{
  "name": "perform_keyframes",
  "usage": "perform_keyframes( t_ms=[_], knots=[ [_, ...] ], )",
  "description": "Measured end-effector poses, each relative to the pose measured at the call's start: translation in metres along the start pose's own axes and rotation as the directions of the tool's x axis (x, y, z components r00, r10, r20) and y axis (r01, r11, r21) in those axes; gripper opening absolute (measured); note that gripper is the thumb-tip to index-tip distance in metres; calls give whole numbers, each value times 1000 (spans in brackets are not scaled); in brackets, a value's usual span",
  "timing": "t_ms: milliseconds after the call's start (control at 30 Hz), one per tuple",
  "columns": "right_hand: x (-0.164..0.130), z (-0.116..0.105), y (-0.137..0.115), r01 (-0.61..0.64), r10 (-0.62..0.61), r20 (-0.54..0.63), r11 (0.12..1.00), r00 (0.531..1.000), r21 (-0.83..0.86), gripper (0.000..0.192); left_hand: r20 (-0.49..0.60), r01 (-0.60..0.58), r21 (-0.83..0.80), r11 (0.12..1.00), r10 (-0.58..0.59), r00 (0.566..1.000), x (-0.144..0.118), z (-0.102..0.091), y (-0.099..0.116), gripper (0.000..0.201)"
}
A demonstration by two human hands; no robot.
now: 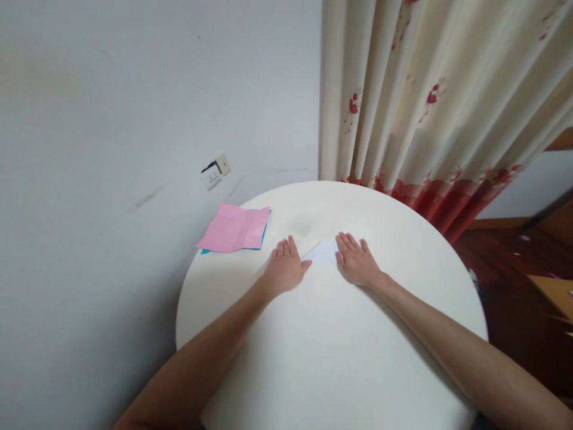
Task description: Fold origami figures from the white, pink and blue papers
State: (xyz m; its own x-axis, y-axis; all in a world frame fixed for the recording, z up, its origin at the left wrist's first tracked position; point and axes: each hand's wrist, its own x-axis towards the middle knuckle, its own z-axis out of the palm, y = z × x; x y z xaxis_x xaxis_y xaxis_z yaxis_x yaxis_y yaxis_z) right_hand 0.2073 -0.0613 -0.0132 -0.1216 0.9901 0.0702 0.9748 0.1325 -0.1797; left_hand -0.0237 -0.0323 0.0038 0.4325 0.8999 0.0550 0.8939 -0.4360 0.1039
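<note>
Now both hands lie flat on the round white desk [331,358], palms down, with a small white paper [323,253] between them. The left hand [285,267] presses on the left edge of the paper and its thumb touches the pointed left corner. The right hand [357,261] covers the right edge. All the fingers are stretched out and close together; they grip nothing, they only push the sheet down against the desk. In my judgement this flat pressure keeps the paper still and sharpens a fold, because the visible part looks like a folded, pointed shape.

Well apart, at the far left rim of the desk, a pink paper [235,227] with crease lines rests on a blue paper [263,236], of which only a thin edge shows. They seem put aside, out of the way of the hands.

No box, tray or other container is visible. Behind the desk hang a curtain [430,101] and a wall socket [215,172].
</note>
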Motion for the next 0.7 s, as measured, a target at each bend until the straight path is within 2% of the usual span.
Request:
perform_keyframes(
  t_ms=[33, 100, 167, 233, 367, 567, 700],
  knots=[
    [0, 0, 0, -1, 1, -1, 1000, 1000, 1, 60, -87, -8, -42, 999, 5, 996, 4, -6, 1, 83],
    [-1, -1, -1, -2, 2, -4, 1000, 1000, 4, 59, -208, -142, -99, 985, 119, 971, 11, -14, 7, 67],
    [-1, -1, -3, -4, 4, -14, 1000, 1000, 11, 59, -211, -313, -117, 942, 284, 935, 12, -16, 16, 55],
    [-2, -2, -5, 1, -1, -20, 1000, 1000, 20, 58, -152, -381, -122, 916, 362, 919, 11, -9, 24, 52],
    [-2, -3, -5, 56, -54, -25, 997, 998, 56, 54, -48, -419, -118, 900, 417, 908, 9, 7, 30, 51],
    [4, -8, 7, 100, -80, -122, 980, 989, 170, 42, -96, -442, -148, 884, 432, 897, 13, 11, 23, 51],
    [10, -10, 18, 226, -176, -211, 943, 962, 243, 32, -137, -441, -171, 881, 422, 896, 18, 14, 17, 43]
  ],
)
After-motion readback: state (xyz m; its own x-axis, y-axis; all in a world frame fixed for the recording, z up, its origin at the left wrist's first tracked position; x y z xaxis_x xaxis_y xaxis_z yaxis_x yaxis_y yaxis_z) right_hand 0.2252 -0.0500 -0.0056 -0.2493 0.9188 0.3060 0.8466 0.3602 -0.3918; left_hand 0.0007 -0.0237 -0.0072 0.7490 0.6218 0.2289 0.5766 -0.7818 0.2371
